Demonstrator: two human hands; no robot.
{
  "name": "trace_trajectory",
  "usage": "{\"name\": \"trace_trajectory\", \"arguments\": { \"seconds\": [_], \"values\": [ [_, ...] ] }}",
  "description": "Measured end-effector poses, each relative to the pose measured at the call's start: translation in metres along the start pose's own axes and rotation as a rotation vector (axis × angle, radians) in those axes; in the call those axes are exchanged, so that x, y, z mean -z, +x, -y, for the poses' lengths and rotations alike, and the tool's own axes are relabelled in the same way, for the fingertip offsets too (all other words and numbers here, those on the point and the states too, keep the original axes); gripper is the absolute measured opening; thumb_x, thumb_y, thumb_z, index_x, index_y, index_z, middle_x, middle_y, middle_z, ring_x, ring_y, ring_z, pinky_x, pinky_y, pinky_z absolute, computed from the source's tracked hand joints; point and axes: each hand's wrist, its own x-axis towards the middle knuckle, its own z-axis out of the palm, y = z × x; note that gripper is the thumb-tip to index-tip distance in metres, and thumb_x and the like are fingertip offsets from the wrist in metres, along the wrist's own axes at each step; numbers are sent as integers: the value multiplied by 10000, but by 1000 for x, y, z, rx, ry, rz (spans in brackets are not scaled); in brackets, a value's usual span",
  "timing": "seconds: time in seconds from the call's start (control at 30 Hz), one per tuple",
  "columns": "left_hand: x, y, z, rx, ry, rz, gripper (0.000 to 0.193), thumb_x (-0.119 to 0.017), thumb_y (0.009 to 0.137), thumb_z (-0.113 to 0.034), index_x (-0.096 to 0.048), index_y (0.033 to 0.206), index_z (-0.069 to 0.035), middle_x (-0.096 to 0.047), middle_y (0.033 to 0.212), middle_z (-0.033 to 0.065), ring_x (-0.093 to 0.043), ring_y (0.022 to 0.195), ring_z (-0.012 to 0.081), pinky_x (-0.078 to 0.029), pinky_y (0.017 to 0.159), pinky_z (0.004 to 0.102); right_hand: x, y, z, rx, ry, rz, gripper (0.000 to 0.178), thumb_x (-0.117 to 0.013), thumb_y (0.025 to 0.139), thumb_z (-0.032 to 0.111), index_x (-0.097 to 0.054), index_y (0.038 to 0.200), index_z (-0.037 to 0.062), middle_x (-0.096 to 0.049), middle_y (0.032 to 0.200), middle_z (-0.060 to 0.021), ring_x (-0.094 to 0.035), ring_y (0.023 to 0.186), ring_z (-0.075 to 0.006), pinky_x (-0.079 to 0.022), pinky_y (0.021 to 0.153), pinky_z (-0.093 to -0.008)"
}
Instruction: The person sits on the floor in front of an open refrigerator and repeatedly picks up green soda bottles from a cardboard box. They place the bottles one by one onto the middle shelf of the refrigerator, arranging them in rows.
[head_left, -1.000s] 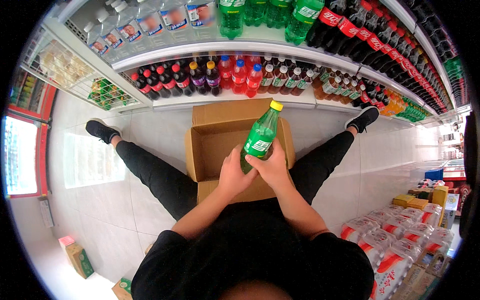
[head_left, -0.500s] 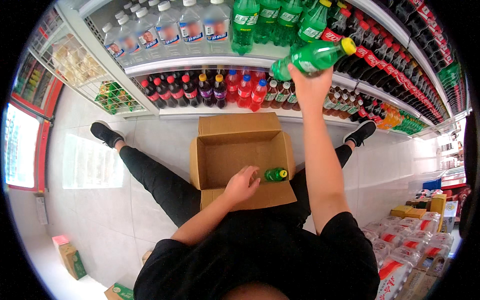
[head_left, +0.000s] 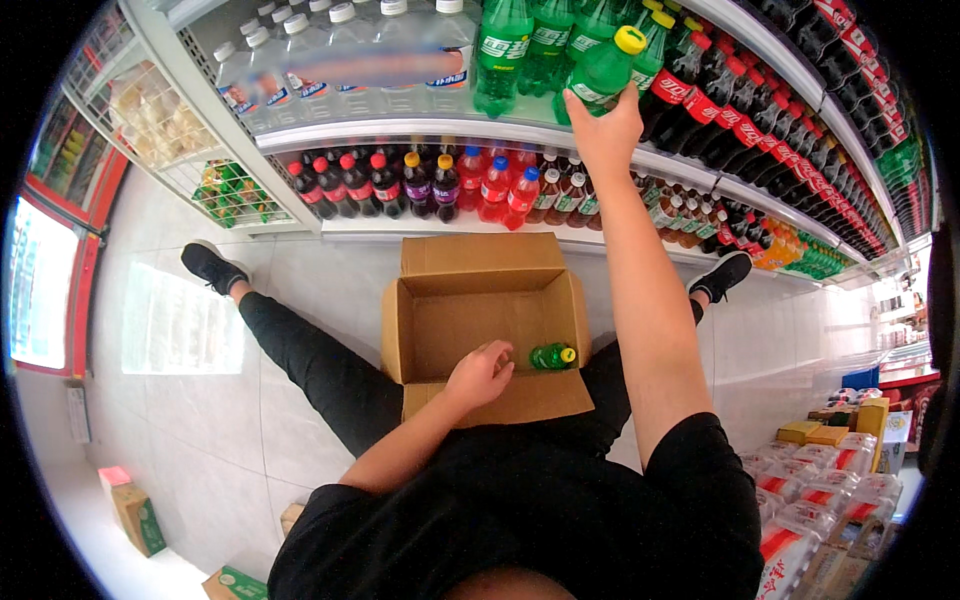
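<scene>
My right hand (head_left: 610,130) reaches up to the upper shelf and grips a green soda bottle (head_left: 602,72) with a yellow cap, held nearly upright at the shelf's front. Beside it stand more green bottles (head_left: 503,55) of the same kind. My left hand (head_left: 482,374) hovers over the near side of an open cardboard box (head_left: 480,258), fingers loosely spread, nothing in them. Just right of that hand, one green bottle (head_left: 551,356) with a yellow cap stands inside the box near its right wall.
Large clear water bottles (head_left: 398,60) fill the shelf's left; red-labelled cola bottles (head_left: 700,110) fill its right. Smaller drinks (head_left: 495,188) line the lower shelf (head_left: 370,228). Shrink-wrapped bottle packs (head_left: 810,500) are stacked at the lower right. My legs (head_left: 320,350) flank the box.
My right hand has moved left and away from me, to the shelf front. The green bottle in it has turned from lying sideways to nearly upright. My left hand has hardly moved.
</scene>
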Motion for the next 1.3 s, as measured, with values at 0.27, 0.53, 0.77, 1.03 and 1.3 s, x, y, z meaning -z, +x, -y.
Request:
{"name": "trace_trajectory", "arguments": {
  "seconds": [0.27, 0.53, 0.77, 1.03, 1.3],
  "values": [
    [-5, 5, 4, 0, -34, 25, 236, -702, 926, -119, -624, 1127, -23, -710, 970, 184, -727, 813, 339, -585, 742, 450, -21, -2, -14, 208, -308, -241, 914, -897, 725, 272, -444, 1438, -78, -556, 1288, -294, -499, 1216, -458, -392, 1071, -557],
    [-4, 4, 15, 10, -6, 29, 243, -698, 933, -120, -624, 1139, -15, -713, 969, 181, -729, 807, 330, -584, 734, 448, -28, -1, -5, 248, -523, -323, 1093, -896, 722, 362, -329, 1515, -134, -418, 1466, -352, -432, 1324, -504, -351, 1099, -622],
    [-5, 4, 12, 71, -22, 58, 241, -698, 935, -121, -629, 1139, -13, -714, 950, 181, -727, 800, 319, -583, 734, 440, -30, 8, -23, 304, -578, -279, 1168, -865, 769, 451, -238, 1570, -124, -179, 1623, -433, -239, 1498, -587, -286, 1141, -711],
    [-8, 3, 17, 93, -11, 66, 242, -700, 936, -135, -634, 1135, -14, -724, 938, 178, -733, 819, 326, -586, 745, 443, -39, 6, -29, 246, -546, -257, 1171, -884, 768, 437, -217, 1629, 6, -122, 1636, -444, -163, 1533, -593, -246, 1148, -745],
    [-14, -4, 42, 146, 42, 76, 229, -689, 938, -134, -641, 1129, -17, -741, 934, 191, -732, 862, 373, -587, 788, 468, -13, -56, -38, 122, -290, -60, 996, -856, 814, 327, -317, 1587, 2, -163, 1626, -427, -201, 1527, -566, -256, 1205, -634]
  ]
}}
